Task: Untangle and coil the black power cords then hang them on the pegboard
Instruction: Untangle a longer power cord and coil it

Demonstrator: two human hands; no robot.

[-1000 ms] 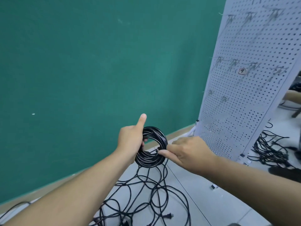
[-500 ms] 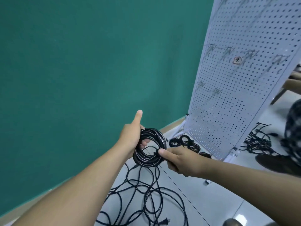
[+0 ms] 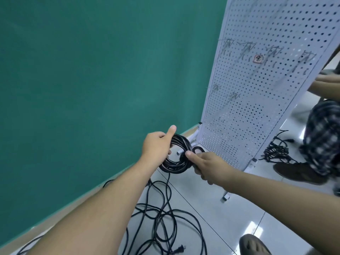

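1. Black power cord coil (image 3: 173,167) is held up near the pegboard (image 3: 257,107) base, above the floor (image 3: 235,223).
2. Left hand (image 3: 156,146) grips its left side, fingers curled round the strands, thumb raised.
3. Right hand (image 3: 207,164) pinches its right side.
4. Count: two hands, one held coil, one small coil (image 3: 199,148) behind it, one loose cord tangle (image 3: 165,218) under the arms, another tangle (image 3: 276,151) right of the pegboard.

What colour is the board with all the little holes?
The pegboard is white, dotted with rows of small round holes; the head view shows it.
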